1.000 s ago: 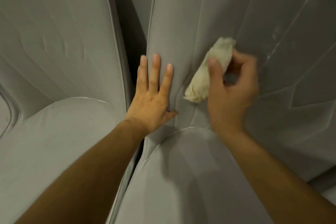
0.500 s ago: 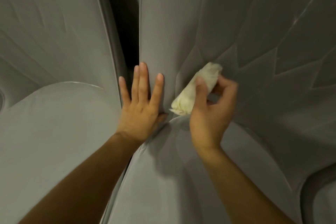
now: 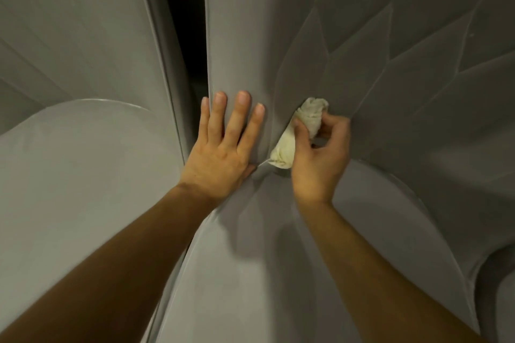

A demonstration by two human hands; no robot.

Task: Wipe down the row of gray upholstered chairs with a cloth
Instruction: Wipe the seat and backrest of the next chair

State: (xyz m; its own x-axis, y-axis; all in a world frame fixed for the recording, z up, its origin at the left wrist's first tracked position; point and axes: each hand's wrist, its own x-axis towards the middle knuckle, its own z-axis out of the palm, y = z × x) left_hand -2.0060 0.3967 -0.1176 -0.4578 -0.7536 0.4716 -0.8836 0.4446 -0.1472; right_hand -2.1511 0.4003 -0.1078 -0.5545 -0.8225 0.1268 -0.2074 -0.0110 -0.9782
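Note:
Two gray upholstered chairs stand side by side. The right chair's backrest (image 3: 390, 36) has stitched leaf-shaped panels, and its seat (image 3: 278, 273) curves below. My right hand (image 3: 317, 159) grips a rolled cream cloth (image 3: 301, 128) and holds it against the crease where that backrest meets the seat. My left hand (image 3: 223, 147) lies flat with straight fingers on the left edge of the same backrest, just left of the cloth.
The left chair shows its backrest (image 3: 78, 30) and rounded seat (image 3: 83, 189). A narrow dark gap (image 3: 184, 22) runs between the two chairs. Part of another gray seat (image 3: 498, 287) shows at the lower right corner.
My right hand has carried the cloth down the backrest from higher up to the crease by the seat. My left hand stays flat on the backrest edge. The view has tilted downward.

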